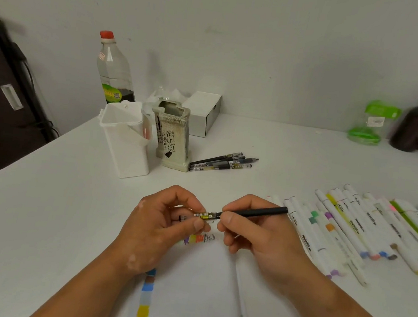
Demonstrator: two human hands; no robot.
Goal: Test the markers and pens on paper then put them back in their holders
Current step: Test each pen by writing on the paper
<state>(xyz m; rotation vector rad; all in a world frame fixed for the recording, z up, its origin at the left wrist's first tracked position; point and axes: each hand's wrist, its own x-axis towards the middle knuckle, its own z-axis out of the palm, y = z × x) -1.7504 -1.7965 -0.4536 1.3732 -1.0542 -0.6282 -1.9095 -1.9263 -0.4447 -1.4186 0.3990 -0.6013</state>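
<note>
I see the black pen [246, 212] lying roughly level above the paper [189, 285], barrel rising rightward, both hands' fingers [227, 217] pinching it.

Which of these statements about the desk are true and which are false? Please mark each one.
1. Both hands hold one black pen above the paper. True: the left hand grips one end and the right hand the barrel.
2. The ceramic holder is full of pens. False: no pens stick out of it; four black pens lie on the table beside it.
3. The white markers lie in a row to the right of the paper. True.
4. The paper is blank. False: it carries colour swatches and a black scribble.
5. The bottle with the red cap lies on its side. False: it stands upright behind the white plastic holder.
</note>
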